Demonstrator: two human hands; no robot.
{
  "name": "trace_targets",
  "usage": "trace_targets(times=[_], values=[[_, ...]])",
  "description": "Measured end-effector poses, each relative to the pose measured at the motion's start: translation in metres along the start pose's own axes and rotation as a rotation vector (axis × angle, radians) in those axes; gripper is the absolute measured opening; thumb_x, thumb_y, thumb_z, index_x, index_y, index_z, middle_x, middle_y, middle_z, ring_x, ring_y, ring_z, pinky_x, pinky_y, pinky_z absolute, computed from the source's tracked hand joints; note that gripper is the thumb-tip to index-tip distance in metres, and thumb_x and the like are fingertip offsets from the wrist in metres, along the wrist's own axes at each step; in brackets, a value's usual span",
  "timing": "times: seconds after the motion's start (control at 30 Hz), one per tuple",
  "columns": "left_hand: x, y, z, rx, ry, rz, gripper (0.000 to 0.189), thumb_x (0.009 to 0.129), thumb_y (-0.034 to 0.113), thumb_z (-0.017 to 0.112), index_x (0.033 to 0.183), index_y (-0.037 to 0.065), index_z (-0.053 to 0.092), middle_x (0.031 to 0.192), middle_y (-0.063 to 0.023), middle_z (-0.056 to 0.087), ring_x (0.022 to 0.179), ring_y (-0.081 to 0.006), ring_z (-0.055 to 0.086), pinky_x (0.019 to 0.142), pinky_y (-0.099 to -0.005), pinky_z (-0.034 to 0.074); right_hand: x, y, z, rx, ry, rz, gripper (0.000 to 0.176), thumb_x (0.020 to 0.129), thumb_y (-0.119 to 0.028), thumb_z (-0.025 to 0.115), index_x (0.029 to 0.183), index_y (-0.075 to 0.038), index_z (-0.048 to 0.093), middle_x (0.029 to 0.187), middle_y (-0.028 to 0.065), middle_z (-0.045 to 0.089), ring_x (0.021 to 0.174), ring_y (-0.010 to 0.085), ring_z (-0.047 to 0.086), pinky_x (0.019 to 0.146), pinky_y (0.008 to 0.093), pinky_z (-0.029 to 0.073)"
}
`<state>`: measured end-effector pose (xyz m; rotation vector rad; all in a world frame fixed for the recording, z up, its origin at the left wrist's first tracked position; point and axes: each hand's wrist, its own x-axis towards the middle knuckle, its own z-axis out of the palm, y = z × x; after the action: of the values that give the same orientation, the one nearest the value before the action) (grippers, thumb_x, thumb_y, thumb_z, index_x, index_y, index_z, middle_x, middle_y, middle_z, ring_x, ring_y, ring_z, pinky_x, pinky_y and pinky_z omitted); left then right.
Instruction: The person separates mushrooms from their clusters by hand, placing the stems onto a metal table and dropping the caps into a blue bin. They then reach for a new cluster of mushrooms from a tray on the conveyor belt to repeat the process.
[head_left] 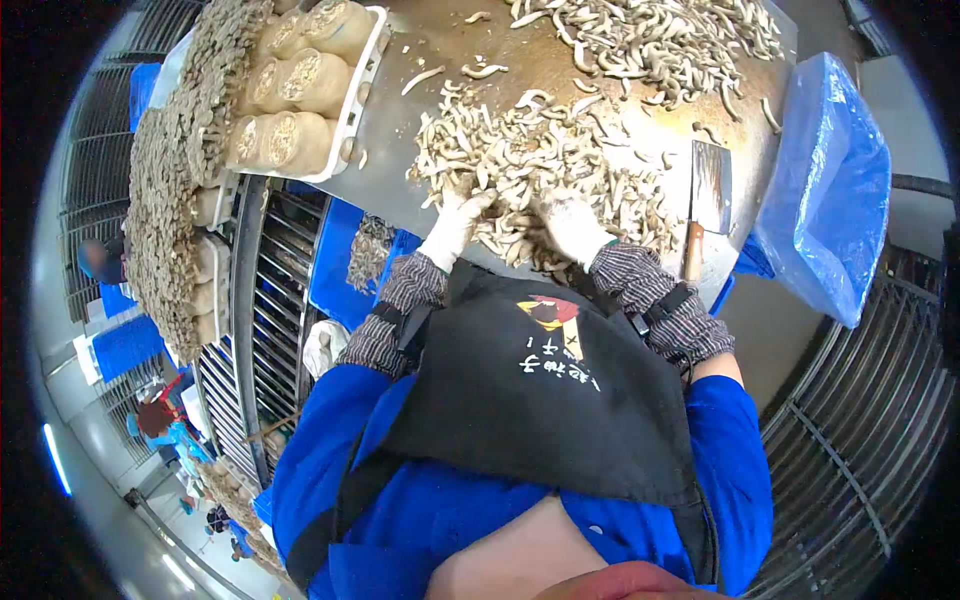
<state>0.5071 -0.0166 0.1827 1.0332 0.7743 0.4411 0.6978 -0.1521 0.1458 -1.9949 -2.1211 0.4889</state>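
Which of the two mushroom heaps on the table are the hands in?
The near heap beside the cleaver: the left hand and right hand are in it. The far heap lies untouched.

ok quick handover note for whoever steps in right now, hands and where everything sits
Left hand: gloved, fingers sunk in the near mushroom pile; grip hidden.
Right hand: gloved, in the same pile; grip hidden too.
Cleaver: lying unheld on the steel table, right of the pile.
Done: loose mushrooms in the near pile and in a far pile.
Left: whole clusters sit in the white tray on the left.
Blue bag on the right; contents not visible.
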Motion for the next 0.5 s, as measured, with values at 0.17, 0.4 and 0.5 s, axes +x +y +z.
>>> trace_targets(times=[0.17, 0.4, 0.5], values=[[0.006, -0.006, -0.013, 0.159, -0.011, 0.079, 0.046, 0.097, 0.020, 0.056, 0.136, -0.002, 0.046, 0.119, -0.0082, 0.060, 0.104, -0.0148, 0.058, 0.086, -0.0298, 0.050, 0.004, -0.012, -0.057, 0.403, 0.173, 0.281, 0.035, 0.082, -0.031, 0.069, 0.100, -0.001, 0.066, 0.088, 0.0186, 0.067, 0.089, 0.0325, 0.065, 0.078, 0.0428, 0.050], [0.010, 0.024, 0.020, 0.257, -0.228, 0.026, 0.044, 0.102, 0.035, 0.051, 0.127, -0.001, 0.056, 0.109, -0.0086, 0.066, 0.095, -0.0147, 0.061, 0.081, -0.0292, 0.052, 0.004, -0.029, -0.065, 1.906, 0.349, 0.585, 0.025, 0.097, -0.020, 0.060, 0.114, -0.002, 0.061, 0.101, 0.0038, 0.065, 0.085, 0.0122, 0.060, 0.076, 0.0269, 0.048], [0.014, 0.013, 0.017, 0.464, -0.216, 0.113, 0.046, 0.101, 0.031, 0.051, 0.133, -0.002, 0.051, 0.122, -0.0144, 0.061, 0.116, -0.0226, 0.053, 0.102, -0.0327, 0.042, 0.007, -0.041, -0.070, 1.857, 0.345, 0.718, 0.024, 0.095, -0.023, 0.061, 0.110, -0.003, 0.063, 0.095, 0.0036, 0.066, 0.077, 0.0118, 0.059, 0.066, 0.0253, 0.048]])
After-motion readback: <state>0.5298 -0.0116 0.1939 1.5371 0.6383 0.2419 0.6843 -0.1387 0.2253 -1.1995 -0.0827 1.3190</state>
